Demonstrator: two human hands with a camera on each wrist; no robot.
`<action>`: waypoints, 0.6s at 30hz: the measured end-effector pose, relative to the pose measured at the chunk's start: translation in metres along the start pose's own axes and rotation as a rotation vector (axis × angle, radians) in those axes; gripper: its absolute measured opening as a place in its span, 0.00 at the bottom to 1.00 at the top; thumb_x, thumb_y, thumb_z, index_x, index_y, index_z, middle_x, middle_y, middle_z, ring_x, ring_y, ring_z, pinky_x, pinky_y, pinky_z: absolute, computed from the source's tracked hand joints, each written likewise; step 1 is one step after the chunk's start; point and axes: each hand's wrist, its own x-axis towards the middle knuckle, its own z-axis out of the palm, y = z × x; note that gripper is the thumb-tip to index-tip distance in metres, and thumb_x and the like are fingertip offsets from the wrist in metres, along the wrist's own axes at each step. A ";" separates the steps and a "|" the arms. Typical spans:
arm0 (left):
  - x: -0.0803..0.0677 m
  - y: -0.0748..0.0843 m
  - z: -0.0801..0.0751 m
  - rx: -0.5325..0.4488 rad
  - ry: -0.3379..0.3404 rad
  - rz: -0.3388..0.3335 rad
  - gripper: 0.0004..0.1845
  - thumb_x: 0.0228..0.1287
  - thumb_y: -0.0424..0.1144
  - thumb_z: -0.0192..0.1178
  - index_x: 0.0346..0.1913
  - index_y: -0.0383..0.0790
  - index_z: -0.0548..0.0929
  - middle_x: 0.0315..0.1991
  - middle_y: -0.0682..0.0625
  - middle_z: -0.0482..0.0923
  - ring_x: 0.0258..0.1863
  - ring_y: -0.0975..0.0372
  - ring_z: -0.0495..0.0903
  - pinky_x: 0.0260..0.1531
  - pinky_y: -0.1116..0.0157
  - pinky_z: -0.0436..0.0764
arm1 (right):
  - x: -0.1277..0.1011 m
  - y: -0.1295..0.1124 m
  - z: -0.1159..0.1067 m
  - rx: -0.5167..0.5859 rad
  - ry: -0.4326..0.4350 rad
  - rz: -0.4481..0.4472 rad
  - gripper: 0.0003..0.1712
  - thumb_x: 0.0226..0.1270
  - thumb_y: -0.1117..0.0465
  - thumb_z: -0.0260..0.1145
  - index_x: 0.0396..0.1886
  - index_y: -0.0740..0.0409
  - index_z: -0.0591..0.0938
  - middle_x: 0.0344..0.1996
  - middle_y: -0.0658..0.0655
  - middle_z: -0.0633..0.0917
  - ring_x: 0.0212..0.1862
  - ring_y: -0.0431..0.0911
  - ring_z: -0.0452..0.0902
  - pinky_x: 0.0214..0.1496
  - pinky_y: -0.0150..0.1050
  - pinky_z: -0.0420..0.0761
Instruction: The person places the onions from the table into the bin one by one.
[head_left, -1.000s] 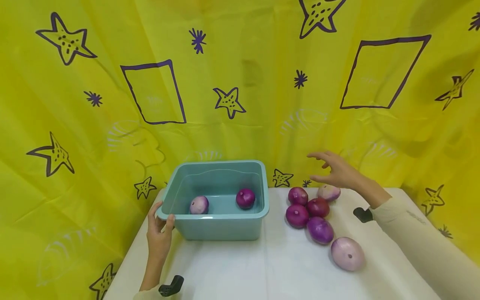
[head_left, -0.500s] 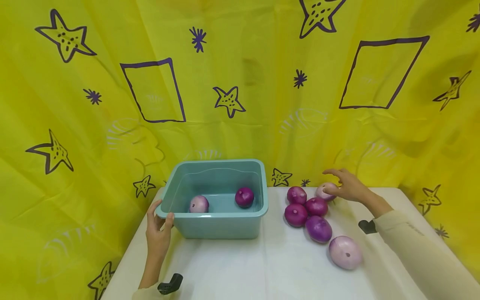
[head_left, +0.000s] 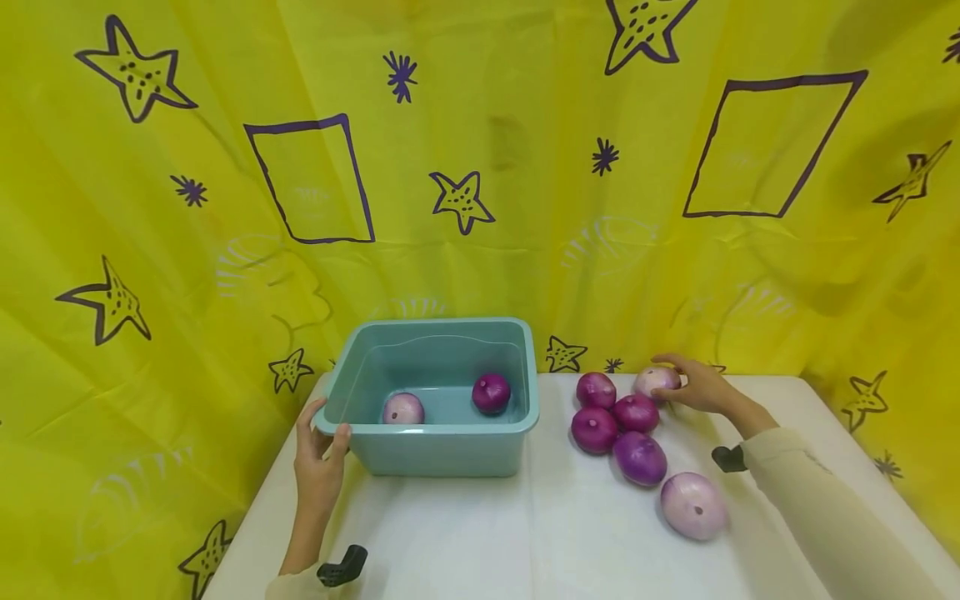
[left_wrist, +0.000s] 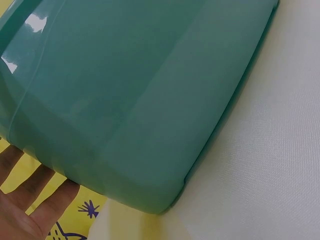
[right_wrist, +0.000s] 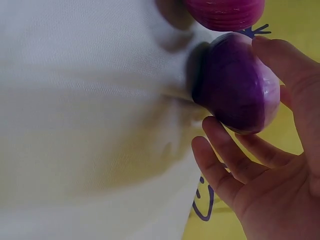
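Observation:
My left hand (head_left: 318, 471) grips the near left corner of a teal plastic bin (head_left: 438, 454), thumb at the front rim and fingers along the left side. In the left wrist view, several fingers (left_wrist: 52, 200) lie against the bin's wall (left_wrist: 125, 115). My right hand (head_left: 701, 386) holds a pale purple-and-white onion (head_left: 654, 381) at the back of the table. The right wrist view shows the thumb on one side of that onion (right_wrist: 240, 85) and fingertips (right_wrist: 212, 125) at the other. Inside the bin are a pale onion (head_left: 403, 409) and a dark purple onion (head_left: 491, 393).
Close to my right hand, several purple onions (head_left: 595, 430) lie clustered on the white tabletop (head_left: 465, 542). A larger pale onion (head_left: 693, 506) sits nearer the front. Behind the table hangs a yellow curtain (head_left: 510, 267) with drawn stars.
My right hand has come down from above the onions to the pale one at the back, its fingers closing round it. The pale onion in the bin has turned slightly. My left hand stays put.

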 end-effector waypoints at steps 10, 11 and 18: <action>0.000 -0.001 0.001 -0.007 0.002 -0.003 0.30 0.77 0.38 0.56 0.76 0.48 0.60 0.75 0.38 0.65 0.69 0.39 0.71 0.48 0.81 0.73 | 0.001 0.005 0.006 -0.006 0.015 0.033 0.37 0.63 0.53 0.76 0.64 0.70 0.75 0.57 0.78 0.79 0.57 0.73 0.74 0.60 0.71 0.72; 0.000 -0.001 0.001 -0.003 0.000 -0.004 0.30 0.77 0.38 0.56 0.77 0.48 0.60 0.75 0.38 0.65 0.69 0.39 0.70 0.48 0.81 0.73 | 0.001 0.006 0.006 -0.005 0.015 0.037 0.37 0.63 0.53 0.76 0.64 0.70 0.75 0.57 0.78 0.79 0.57 0.73 0.74 0.60 0.71 0.72; 0.000 0.000 0.000 0.012 0.001 -0.009 0.30 0.77 0.38 0.56 0.76 0.47 0.60 0.76 0.38 0.64 0.69 0.38 0.70 0.55 0.57 0.77 | 0.002 0.006 0.006 0.014 0.025 0.056 0.36 0.63 0.54 0.76 0.64 0.70 0.76 0.56 0.77 0.80 0.56 0.72 0.76 0.58 0.71 0.73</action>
